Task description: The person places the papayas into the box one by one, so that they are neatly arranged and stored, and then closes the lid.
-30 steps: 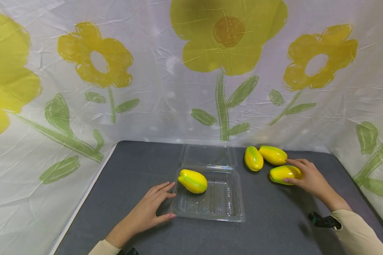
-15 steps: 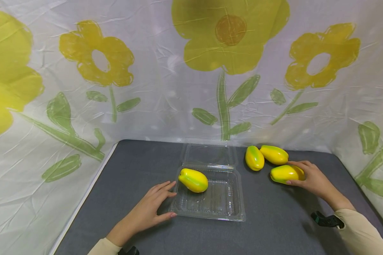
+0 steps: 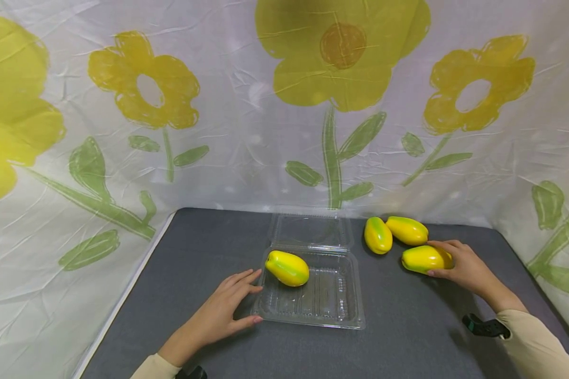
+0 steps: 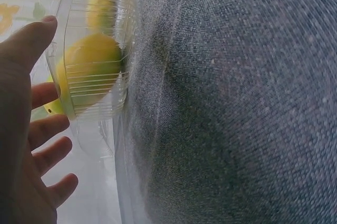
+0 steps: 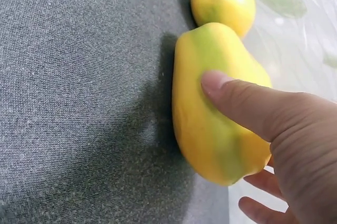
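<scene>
In the head view my right hand (image 3: 469,269) grips a yellow-green papaya (image 3: 418,259) lying on the dark table at the right. The right wrist view shows the thumb (image 5: 239,98) pressed on the papaya's side, the other fingers mostly hidden behind it. My left hand (image 3: 220,310) is spread, its fingertips at the left edge of a clear plastic clamshell container (image 3: 313,308). That container lies with its lid (image 3: 310,231) folded back, away from me. Inside it, on the left, sits another papaya (image 3: 288,269), which shows through the ribbed wall in the left wrist view.
Two more papayas, one upright in view (image 3: 378,235) and one lying crosswise (image 3: 406,230), sit close together behind the gripped one. A flower-printed curtain (image 3: 237,158) borders the table (image 3: 194,247) at the back and sides.
My right hand has shifted slightly to the right along the papaya, with its thumb drawn back a little. The left hand and the container keep their places.
</scene>
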Motion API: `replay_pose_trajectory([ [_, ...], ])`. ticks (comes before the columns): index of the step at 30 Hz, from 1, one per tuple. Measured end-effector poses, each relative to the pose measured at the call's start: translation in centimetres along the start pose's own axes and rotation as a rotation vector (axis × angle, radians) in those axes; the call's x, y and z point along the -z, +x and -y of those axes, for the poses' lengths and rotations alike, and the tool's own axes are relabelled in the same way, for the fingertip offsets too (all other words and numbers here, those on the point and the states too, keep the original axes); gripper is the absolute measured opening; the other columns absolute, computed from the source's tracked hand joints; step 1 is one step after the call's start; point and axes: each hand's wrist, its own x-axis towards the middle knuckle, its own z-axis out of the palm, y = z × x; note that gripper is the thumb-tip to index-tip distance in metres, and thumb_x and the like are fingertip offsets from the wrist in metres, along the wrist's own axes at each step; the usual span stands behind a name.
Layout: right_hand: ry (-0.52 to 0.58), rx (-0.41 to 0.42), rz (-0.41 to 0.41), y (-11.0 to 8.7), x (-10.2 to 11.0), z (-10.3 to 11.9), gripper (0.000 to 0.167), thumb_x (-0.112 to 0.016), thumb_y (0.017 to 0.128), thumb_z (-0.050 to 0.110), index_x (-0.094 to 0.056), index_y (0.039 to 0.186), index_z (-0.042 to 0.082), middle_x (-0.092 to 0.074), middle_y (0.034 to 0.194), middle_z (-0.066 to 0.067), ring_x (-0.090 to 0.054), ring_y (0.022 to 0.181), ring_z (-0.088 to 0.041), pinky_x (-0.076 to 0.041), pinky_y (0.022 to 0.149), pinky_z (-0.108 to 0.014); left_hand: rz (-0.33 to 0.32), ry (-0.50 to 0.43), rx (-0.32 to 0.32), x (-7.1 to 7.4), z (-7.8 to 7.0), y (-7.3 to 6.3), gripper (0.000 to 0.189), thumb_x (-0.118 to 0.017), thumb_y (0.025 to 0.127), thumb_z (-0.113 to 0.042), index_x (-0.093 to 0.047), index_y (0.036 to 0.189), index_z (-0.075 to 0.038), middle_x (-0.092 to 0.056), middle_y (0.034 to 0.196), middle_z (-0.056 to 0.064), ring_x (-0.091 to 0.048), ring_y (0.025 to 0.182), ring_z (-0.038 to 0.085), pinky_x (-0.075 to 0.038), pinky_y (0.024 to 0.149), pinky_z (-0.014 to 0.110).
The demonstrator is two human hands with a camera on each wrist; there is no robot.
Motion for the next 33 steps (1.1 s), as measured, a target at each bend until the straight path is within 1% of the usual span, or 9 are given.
replay_pose_trajectory([
  [4, -0.003, 0.006, -0.001, -0.04, 0.01, 0.03, 0.083, -0.080, 0.078, 0.046, -0.049, 0.143, 0.004, -0.046, 0.136, -0.033, -0.044, 0.117, -0.052, -0.040, 0.087, -0.070, -0.002, 0.003, 0.000, -0.09, 0.07, -0.02, 0.061, -0.063, 0.087, -0.061, -0.062, 0.130, -0.017, -0.040, 0.159, 0.002, -0.040, 0.145, 0.028, -0.040, 0.111, 0.058],
  [9, -0.008, 0.011, -0.003, -0.13, 0.01, 0.06, 0.081, -0.080, 0.079, 0.044, -0.050, 0.142, 0.003, -0.046, 0.135, -0.033, -0.045, 0.117, -0.052, -0.041, 0.087, -0.070, -0.018, 0.010, -0.014, -0.27, 0.14, -0.01, 0.060, -0.064, 0.087, -0.059, -0.062, 0.129, -0.016, -0.042, 0.157, 0.004, -0.042, 0.143, 0.031, -0.041, 0.109, 0.058],
  [13, -0.015, 0.018, -0.013, -0.14, -0.04, 0.03, 0.080, -0.080, 0.079, 0.043, -0.051, 0.141, 0.003, -0.048, 0.133, -0.033, -0.046, 0.116, -0.052, -0.041, 0.088, -0.070, -0.020, 0.008, -0.014, -0.33, 0.20, -0.02, 0.059, -0.065, 0.087, -0.059, -0.062, 0.129, -0.017, -0.042, 0.157, 0.005, -0.042, 0.143, 0.030, -0.040, 0.110, 0.058],
  [19, -0.025, 0.015, -0.015, -0.08, -0.08, -0.02, 0.080, -0.080, 0.079, 0.044, -0.051, 0.141, 0.003, -0.049, 0.133, -0.032, -0.047, 0.117, -0.052, -0.041, 0.089, -0.070, -0.014, -0.009, -0.013, -0.25, 0.13, 0.03, 0.060, -0.064, 0.088, -0.059, -0.062, 0.129, -0.015, -0.042, 0.158, 0.005, -0.041, 0.144, 0.031, -0.039, 0.111, 0.058],
  [33, -0.033, 0.018, -0.022, -0.09, -0.04, -0.02, 0.080, -0.079, 0.079, 0.046, -0.051, 0.141, 0.003, -0.049, 0.133, -0.032, -0.048, 0.117, -0.052, -0.041, 0.090, -0.070, -0.015, 0.000, -0.008, -0.13, 0.02, 0.04, 0.061, -0.064, 0.087, -0.061, -0.062, 0.130, -0.017, -0.042, 0.158, 0.004, -0.041, 0.144, 0.030, -0.039, 0.112, 0.056],
])
